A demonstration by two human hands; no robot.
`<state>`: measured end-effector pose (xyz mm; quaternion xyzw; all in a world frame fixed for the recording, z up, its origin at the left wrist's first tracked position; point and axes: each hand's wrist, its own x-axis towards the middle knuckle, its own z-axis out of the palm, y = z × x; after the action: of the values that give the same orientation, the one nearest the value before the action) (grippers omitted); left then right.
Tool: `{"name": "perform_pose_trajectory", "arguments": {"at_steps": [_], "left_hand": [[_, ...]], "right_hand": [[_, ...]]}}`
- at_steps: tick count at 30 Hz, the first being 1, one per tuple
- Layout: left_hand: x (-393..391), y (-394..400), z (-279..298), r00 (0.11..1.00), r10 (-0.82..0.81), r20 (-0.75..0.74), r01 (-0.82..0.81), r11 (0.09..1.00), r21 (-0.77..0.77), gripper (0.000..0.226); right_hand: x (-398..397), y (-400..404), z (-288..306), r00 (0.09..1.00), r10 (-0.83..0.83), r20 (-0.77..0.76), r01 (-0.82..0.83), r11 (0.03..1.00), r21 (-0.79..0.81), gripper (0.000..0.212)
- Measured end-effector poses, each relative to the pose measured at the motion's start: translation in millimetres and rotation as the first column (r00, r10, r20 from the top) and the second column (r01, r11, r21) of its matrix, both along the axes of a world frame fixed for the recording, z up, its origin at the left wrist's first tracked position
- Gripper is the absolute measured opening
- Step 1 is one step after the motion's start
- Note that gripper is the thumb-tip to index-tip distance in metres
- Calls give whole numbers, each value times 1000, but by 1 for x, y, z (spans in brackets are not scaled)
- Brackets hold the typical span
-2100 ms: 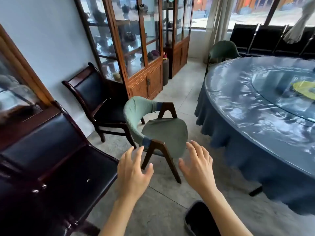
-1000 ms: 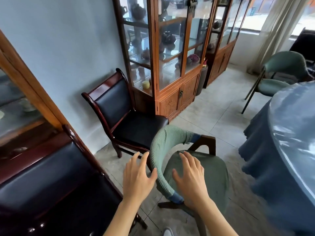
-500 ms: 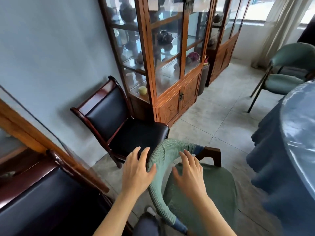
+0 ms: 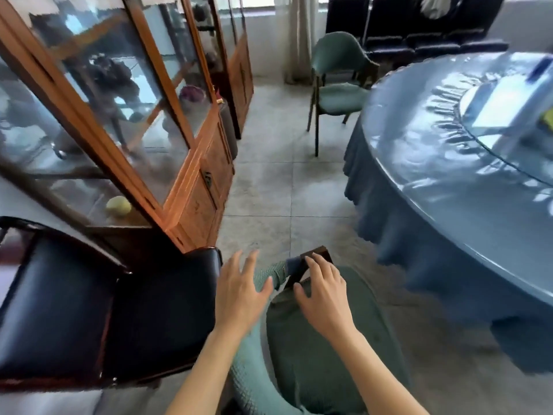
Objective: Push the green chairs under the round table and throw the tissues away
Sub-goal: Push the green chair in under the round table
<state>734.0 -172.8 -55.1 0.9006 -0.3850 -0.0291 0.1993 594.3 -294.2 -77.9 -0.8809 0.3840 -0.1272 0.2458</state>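
A green chair [image 4: 314, 354] stands right below me, its curved knitted backrest at the lower middle and its seat facing the table. My left hand [image 4: 239, 295] hovers over the backrest with fingers spread, holding nothing. My right hand [image 4: 323, 295] rests with fingers apart on the chair's dark wooden arm end. The round table [image 4: 419, 181], covered in blue cloth and clear plastic, fills the right side. A second green chair [image 4: 338, 82] stands farther back by the table's far edge. No tissues are visible.
A black leather chair with dark wood frame [image 4: 104, 310] sits close on the left. Glass-fronted wooden cabinets [image 4: 185, 145] line the left wall. Black chairs [image 4: 404, 25] stand at the back. A tiled floor strip [image 4: 269, 190] runs between cabinets and table.
The view has swung right toward the table. My right hand has moved from the seat onto the chair's wooden arm end; my left stays over the backrest.
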Motion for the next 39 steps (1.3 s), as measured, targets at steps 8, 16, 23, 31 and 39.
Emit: {"name": "perform_pose_trajectory", "arguments": {"at_steps": [8,16,23,31,39], "left_hand": [[57,-38,-10,927,-367,-75,369,929,15,64],[24,-64,-22,735,-661,-152,663,747,-39,63],[4,-62,-29,654,-740,-155,751,661,13,65],[-8,-58,-36,669,-725,-164,741,668,70,65],[2,-61,-48,573,-798,-189,818,569,78,65]], "right_hand": [[30,23,4,926,-366,-89,368,930,14,63],[-22,58,6,715,-691,-110,694,720,-8,63],[-46,78,-6,624,-773,-114,781,623,42,60],[-55,74,-24,641,-758,-121,768,634,89,61],[-36,100,-32,544,-830,-127,839,535,98,61]]}}
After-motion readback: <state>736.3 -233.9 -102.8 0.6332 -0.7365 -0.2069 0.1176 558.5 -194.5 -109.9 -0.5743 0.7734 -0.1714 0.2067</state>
